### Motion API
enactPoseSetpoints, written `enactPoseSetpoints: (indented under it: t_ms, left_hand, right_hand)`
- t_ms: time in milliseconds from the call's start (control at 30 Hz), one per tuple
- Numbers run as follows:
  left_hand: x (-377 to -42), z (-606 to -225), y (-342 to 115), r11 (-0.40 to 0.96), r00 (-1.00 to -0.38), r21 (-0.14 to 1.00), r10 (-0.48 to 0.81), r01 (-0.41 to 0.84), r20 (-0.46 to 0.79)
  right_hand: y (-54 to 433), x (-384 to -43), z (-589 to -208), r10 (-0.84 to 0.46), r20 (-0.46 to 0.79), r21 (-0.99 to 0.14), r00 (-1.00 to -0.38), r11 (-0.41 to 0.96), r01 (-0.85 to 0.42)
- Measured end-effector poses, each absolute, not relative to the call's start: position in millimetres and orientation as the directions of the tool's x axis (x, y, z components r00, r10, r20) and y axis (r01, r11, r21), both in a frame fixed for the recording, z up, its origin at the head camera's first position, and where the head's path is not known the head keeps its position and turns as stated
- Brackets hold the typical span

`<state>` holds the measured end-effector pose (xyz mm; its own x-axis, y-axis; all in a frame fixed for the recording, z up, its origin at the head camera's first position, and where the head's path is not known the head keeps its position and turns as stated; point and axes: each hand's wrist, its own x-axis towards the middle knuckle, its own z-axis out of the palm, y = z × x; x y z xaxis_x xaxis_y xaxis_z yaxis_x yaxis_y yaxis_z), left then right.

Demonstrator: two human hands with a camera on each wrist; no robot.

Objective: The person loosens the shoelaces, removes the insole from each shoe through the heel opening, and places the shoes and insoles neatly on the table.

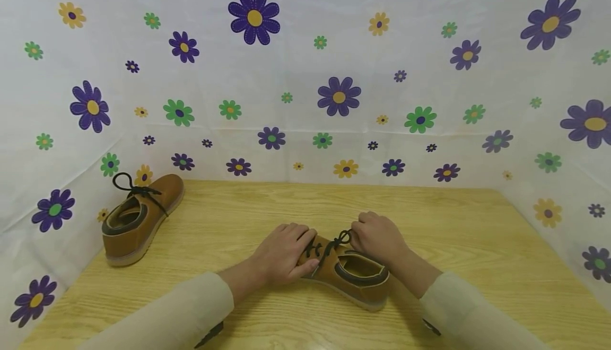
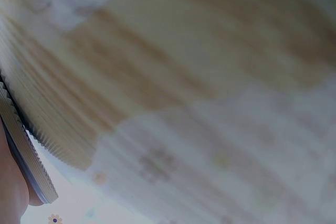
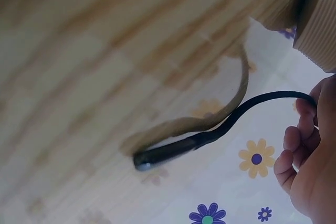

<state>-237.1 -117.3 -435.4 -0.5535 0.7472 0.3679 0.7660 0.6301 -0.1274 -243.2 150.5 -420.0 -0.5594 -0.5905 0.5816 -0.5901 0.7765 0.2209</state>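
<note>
A brown shoe (image 1: 329,278) with a dark collar lies on the table, its toe pointing left and its heel toward the right. My left hand (image 1: 281,254) grips it over the toe, thumb on the near side by the lacing. Along the left edge of the left wrist view runs the shoe's ridged sole (image 2: 26,145). With curled fingers, my right hand (image 1: 379,238) pinches the dark shoelace (image 1: 341,237) beside the opening, and a loop stands up next to the fingers. The lace end (image 3: 168,153) with its tip hangs out from the fingers in the right wrist view.
Another brown shoe (image 1: 143,222), its dark lace tied with a loop, rests near the table's left edge. The wooden table (image 1: 429,207) is bordered by a white flowered cloth (image 1: 286,63) at the back and both sides.
</note>
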Motion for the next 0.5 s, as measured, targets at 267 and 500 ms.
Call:
enactPoseSetpoints:
  t_ms: [267,500]
  left_hand:
    - [-236.5,-434.2,-117.1,0.629,-0.553,-0.126,0.748,0.767,0.367]
    - [-234.2,-433.5,-115.8,0.635,-0.569,-0.108,0.745,0.765,0.348]
  right_hand:
    - [148.7,-241.4,-418.5,-0.546,0.519,0.179,-0.658,0.822,-0.541]
    - [156.2,-243.4,-416.4,-0.345,0.191,0.014,-0.919,0.937,-0.348]
